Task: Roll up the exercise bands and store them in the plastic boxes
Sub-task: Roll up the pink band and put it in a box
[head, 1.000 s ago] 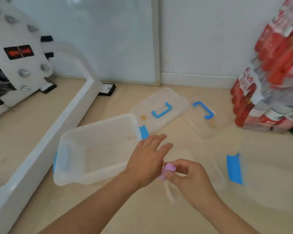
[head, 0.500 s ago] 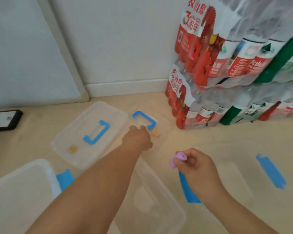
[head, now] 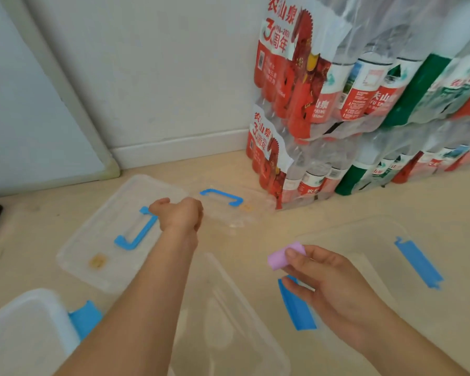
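The right hand (head: 334, 289) pinches the rolled purple band (head: 286, 255) at the middle right of the frame, over a clear box (head: 364, 226). The left hand (head: 179, 215) is curled by a lid (head: 92, 248); if it holds anything, it is too hard to tell. Next, the roll likely needs dropping in 1 box.

Three boxes: left box (head: 33, 321), middle box (head: 242, 308), right box (head: 364, 226). Two lids, left lid (head: 106, 240) and right lid (head: 223, 215), each with one blue handle (head: 136, 234) (head: 223, 196) and one orange sticker (head: 97, 261) (head: 246, 207); three blue latches (head: 84, 318) (head: 296, 305) (head: 418, 263) show. One purple band roll (head: 284, 256); two hands, left hand (head: 179, 215) and right hand (head: 331, 283); bottle packs (head: 296, 90) stacked at right, number unclear.
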Motion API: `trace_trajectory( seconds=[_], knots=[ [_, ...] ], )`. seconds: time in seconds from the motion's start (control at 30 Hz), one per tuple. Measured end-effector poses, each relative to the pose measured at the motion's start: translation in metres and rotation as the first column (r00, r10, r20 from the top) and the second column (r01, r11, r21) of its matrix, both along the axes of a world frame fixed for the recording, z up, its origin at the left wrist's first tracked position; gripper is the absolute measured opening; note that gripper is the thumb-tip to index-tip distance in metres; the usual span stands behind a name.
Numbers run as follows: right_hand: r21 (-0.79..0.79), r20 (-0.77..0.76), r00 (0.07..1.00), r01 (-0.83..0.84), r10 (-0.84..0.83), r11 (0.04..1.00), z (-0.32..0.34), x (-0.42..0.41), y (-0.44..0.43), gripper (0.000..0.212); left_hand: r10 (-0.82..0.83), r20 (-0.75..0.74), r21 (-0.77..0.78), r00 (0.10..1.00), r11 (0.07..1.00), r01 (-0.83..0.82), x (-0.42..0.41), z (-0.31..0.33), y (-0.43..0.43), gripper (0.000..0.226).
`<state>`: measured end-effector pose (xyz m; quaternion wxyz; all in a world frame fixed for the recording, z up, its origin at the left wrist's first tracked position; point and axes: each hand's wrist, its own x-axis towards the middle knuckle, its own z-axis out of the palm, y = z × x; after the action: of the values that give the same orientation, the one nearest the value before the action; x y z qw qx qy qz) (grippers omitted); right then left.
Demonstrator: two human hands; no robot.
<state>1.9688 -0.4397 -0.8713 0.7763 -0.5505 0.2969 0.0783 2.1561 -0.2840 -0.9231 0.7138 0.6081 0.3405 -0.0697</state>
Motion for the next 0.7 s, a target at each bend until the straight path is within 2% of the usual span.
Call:
trace_trajectory(
  seconds=[0.1,0.13,0.2,0.27,0.33,0.4,0.43,0.5,0.6,0.63,0.67,0.7],
  knots=[
    [0.14,-0.005,0.999,-0.048,0.049,0.989,0.018,0.008,0.0,0.023,0.006,0.133,-0.22,0.991,0.975,0.024,-0.037,0.036,0.008,0.064],
    [0.186,0.01,0.999,-0.047,0.046,0.981,0.025,0.009,0.001,0.02,-0.003,0.192,-0.256,0.981,0.965,0.053,-0.05,0.047,0.009,0.066],
    [0.227,0.043,0.999,-0.032,0.023,0.973,0.04,0.009,-0.001,0.021,-0.052,0.291,-0.235,0.955,0.964,0.124,-0.072,0.063,0.012,0.064],
    [0.137,0.052,0.997,-0.056,0.049,0.989,0.055,0.004,-0.008,0.027,-0.164,0.351,-0.133,0.922,0.966,0.222,-0.092,0.073,0.016,0.062],
    [-0.017,0.022,0.985,-0.17,0.171,0.985,0.07,-0.005,-0.016,0.024,-0.269,0.363,-0.014,0.892,0.956,0.293,-0.113,0.078,0.023,0.061],
    [-0.107,-0.019,0.953,-0.303,0.303,0.947,0.082,-0.016,-0.021,0.015,-0.299,0.341,0.051,0.891,0.953,0.3,-0.131,0.081,0.036,0.06],
    [-0.117,-0.01,0.949,-0.315,0.315,0.942,0.085,-0.02,-0.023,0.016,-0.298,0.323,0.06,0.898,0.954,0.295,-0.138,0.083,0.043,0.059],
    [-0.059,0.043,0.979,-0.198,0.201,0.978,0.084,-0.029,-0.025,0.019,-0.326,0.281,0.062,0.902,0.945,0.322,-0.151,0.086,0.057,0.057],
    [0.05,0.073,0.997,-0.027,0.023,0.998,0.077,-0.043,-0.025,0.007,-0.428,0.229,0.099,0.874,0.904,0.416,-0.179,0.083,0.073,0.048],
    [0.033,0.066,0.998,-0.021,0.019,0.999,0.075,-0.047,-0.025,0.006,-0.465,0.203,0.165,0.861,0.884,0.438,-0.191,0.079,0.078,0.042],
    [-0.003,0.059,0.998,-0.025,0.025,1.0,0.074,-0.05,-0.027,0.006,-0.511,0.157,0.324,0.845,0.835,0.445,-0.205,0.074,0.084,0.034],
    [-0.046,0.054,0.998,-0.024,0.026,0.999,0.073,-0.052,-0.03,0.006,-0.579,0.063,0.566,0.813,0.691,0.449,-0.217,0.065,0.092,0.029]
  ],
)
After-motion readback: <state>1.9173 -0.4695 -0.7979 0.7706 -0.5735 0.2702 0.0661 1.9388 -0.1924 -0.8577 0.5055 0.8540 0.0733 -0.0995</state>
